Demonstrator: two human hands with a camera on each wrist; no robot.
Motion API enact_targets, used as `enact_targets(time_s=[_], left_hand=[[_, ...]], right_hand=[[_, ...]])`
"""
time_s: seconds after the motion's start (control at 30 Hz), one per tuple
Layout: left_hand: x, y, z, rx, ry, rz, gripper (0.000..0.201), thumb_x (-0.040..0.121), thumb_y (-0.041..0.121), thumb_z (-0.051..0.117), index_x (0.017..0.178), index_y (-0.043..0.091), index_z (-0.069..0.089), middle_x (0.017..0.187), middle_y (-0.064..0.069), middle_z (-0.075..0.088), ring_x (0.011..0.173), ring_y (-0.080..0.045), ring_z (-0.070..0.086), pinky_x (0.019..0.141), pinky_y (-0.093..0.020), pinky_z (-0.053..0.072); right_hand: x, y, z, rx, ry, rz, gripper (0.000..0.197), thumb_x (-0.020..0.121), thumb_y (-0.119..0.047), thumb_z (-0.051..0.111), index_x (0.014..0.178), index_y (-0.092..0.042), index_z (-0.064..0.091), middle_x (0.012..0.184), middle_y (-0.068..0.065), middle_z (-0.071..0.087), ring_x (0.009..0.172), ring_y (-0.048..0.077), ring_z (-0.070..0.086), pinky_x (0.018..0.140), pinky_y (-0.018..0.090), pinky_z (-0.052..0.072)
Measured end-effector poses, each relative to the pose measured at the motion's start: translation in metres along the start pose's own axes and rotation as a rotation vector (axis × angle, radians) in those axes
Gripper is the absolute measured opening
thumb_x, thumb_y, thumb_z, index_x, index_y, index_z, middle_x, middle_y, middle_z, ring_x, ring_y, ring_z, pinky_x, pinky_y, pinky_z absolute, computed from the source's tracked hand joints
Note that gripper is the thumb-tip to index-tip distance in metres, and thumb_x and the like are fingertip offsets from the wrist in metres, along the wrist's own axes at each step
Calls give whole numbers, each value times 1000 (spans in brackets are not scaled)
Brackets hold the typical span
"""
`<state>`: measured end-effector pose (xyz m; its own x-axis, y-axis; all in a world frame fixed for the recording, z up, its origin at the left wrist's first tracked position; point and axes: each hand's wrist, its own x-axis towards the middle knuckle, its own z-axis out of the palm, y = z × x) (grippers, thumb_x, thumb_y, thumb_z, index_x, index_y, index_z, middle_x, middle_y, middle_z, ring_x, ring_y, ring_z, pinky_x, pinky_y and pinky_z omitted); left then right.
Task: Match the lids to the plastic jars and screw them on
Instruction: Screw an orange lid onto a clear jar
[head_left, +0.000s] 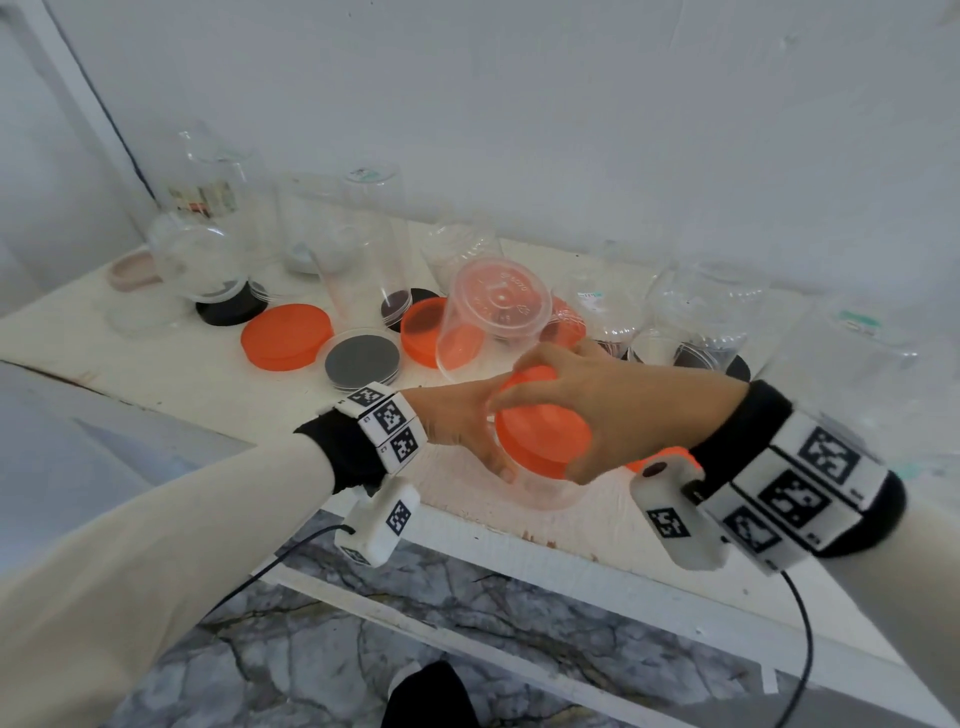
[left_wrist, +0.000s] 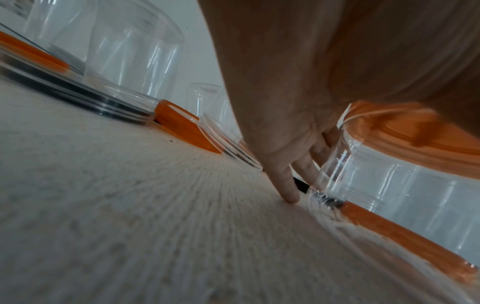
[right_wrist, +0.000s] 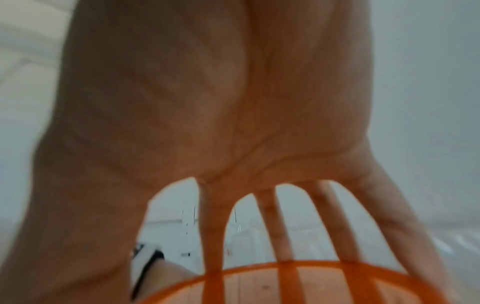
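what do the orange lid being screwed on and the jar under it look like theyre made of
Orange lid: likely plastic, opaque with a smooth matte-to-satin face and no glare. Jar: clear, glossy plastic by the look; the table shows straight through its wall, with bright highlights on its ridges.

A plain white painted wall (head_left: 571, 114) closes the scene behind, matt and evenly lit by soft, diffuse light with no hard shadows. A thin dark cable (head_left: 111, 122) runs diagonally down the wall's left part. Against the wall stands a white-painted wooden table (head_left: 182, 369), its top rough and scuffed (paint chipped along the near edge, with small brown spots). A white crossbar (head_left: 467, 631) runs below the tabletop. The floor (head_left: 322, 654) is grey marble-patterned tile with dark veins.
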<state>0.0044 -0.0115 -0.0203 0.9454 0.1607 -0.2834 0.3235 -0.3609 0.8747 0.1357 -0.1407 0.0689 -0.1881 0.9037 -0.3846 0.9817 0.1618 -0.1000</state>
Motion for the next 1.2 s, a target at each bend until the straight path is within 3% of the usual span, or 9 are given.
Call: enact_targets(time_s=[0.13,0.3,0.4,0.47,0.57,0.77,0.97,1.13,1.2], left_hand=[[0,0,0,14,16,-24,108,58,12,86,142,28,19,135,17,38,128,1,36,108,-22,29],[1,-1,0,-17,-5,-18,97,62,10,84,138,30,28,133,20,43,126,3,40,108,-24,33],[0,1,2,-13,-7,-11,98,57,15,86,133,36,28,128,23,44,120,11,41,104,-18,35],[1,-1,2,-33,8,-4,98,59,6,85,135,29,28,129,19,46,120,11,42,104,-17,35],[1,0,3,-19,6,9,114,52,25,86,145,26,19,142,13,39,132,2,35,110,-26,30],[0,0,2,-15,-11,-14,104,55,22,86,139,29,26,137,16,41,131,-3,36,113,-34,29],[2,0,0,10,-5,-16,104,63,4,83,142,28,20,136,18,39,129,2,36,110,-25,29],[1,-2,1,-6,-7,-20,97,59,15,85,136,30,29,131,18,44,128,-3,39,108,-25,32],[1,-3,1,-11,4,-25,95,62,7,84,137,27,29,129,18,46,124,4,41,107,-22,33]], right_hand=[[4,-5,3,-206,129,182,87,70,-80,45,144,-44,15,139,4,30,119,31,39,90,41,41],[1,8,0,47,11,-26,87,73,-53,69,140,-53,13,147,-9,15,131,23,28,103,43,38],[1,9,2,47,12,-17,85,69,-51,72,135,-59,19,139,-9,23,118,20,34,97,40,42],[2,1,3,-107,123,77,82,68,-71,58,139,-49,23,131,-2,35,104,20,42,87,36,45],[3,-8,6,-325,200,190,97,64,-87,30,143,-30,27,131,6,43,104,26,53,79,37,46],[-4,9,-8,102,-28,-86,84,75,-40,71,140,-53,19,148,-10,16,132,18,26,105,39,35],[3,3,0,-174,124,94,79,74,-72,50,142,-43,20,132,1,35,114,24,41,90,39,43],[1,8,-7,70,-30,-63,82,75,-42,69,139,-52,19,144,-10,21,127,19,32,100,40,39],[4,4,-4,23,18,2,76,74,-51,64,137,-53,22,137,-7,27,120,22,34,96,41,41]])
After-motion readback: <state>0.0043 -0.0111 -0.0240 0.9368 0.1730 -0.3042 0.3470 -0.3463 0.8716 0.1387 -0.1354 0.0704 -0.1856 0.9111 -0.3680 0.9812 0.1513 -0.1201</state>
